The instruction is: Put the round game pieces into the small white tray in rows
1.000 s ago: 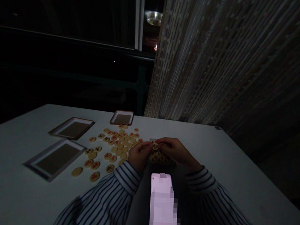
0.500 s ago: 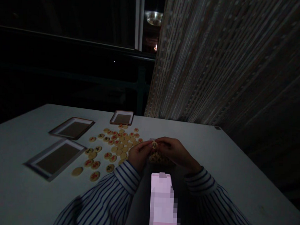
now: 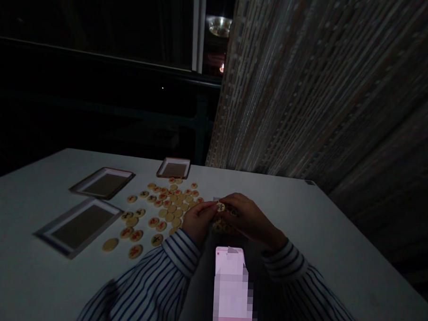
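**Held xiangqi piece** [image 3: 220, 207]: a round cream disc with a dark character on its upturned face. Being round, it shows me no long axis. The fingers [image 3: 210, 207] of the left hand [image 3: 199, 220] close narrowly on it from the left, and this hand is the nearer of the two. The right hand [image 3: 249, 219] curls in from the right with its fingers [image 3: 231, 198] arched just past the disc. I cannot tell whether they touch it, or whether they hold a second piece, as the light is too poor.

**Around the held piece:** directly below it, under both hands, lies a heap of pieces [image 3: 220, 225], partly hidden. To its left spreads a wide scatter of loose pieces [image 3: 171, 210], marked in red or black. Farther left and beyond sit three shallow white-rimmed trays [image 3: 103, 183] with brown bases, all on a white table [image 3: 28, 275]. Nearer the camera than the held piece lies a smartphone [image 3: 231, 284], its screen pixelated. Striped shirt sleeves [image 3: 179, 252] run back from both wrists. To the right and beyond hangs a woven curtain [image 3: 309, 89].
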`<state>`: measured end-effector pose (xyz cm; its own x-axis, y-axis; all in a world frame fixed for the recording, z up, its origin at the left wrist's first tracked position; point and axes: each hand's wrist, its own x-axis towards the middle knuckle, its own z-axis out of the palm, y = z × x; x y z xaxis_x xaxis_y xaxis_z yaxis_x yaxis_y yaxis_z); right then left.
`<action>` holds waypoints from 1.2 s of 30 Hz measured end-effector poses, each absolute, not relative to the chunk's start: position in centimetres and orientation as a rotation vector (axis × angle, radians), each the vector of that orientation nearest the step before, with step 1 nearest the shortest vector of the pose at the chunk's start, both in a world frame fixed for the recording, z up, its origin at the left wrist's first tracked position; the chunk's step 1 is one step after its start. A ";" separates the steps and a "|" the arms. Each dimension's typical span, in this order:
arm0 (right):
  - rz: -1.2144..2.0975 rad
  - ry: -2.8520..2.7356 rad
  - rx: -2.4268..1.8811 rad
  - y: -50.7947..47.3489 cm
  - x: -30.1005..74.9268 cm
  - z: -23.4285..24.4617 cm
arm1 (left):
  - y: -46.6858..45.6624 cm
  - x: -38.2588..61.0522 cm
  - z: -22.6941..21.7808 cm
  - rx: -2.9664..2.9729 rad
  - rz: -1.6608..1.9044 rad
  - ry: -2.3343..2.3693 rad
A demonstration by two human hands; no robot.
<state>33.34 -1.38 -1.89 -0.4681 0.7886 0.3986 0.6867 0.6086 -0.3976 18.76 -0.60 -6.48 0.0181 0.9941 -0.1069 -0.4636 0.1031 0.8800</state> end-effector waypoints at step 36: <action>0.039 -2.334 -1.615 1.5 38.5 -2.0 | 1.3 18.1 -11.1 1.881 1.354 1.302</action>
<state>38.47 1.46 -2.02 -0.3221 0.9184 0.2299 0.9102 0.3672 -0.1917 18.13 1.25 -11.14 0.0585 0.8901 0.4519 0.4171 -0.4331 0.7990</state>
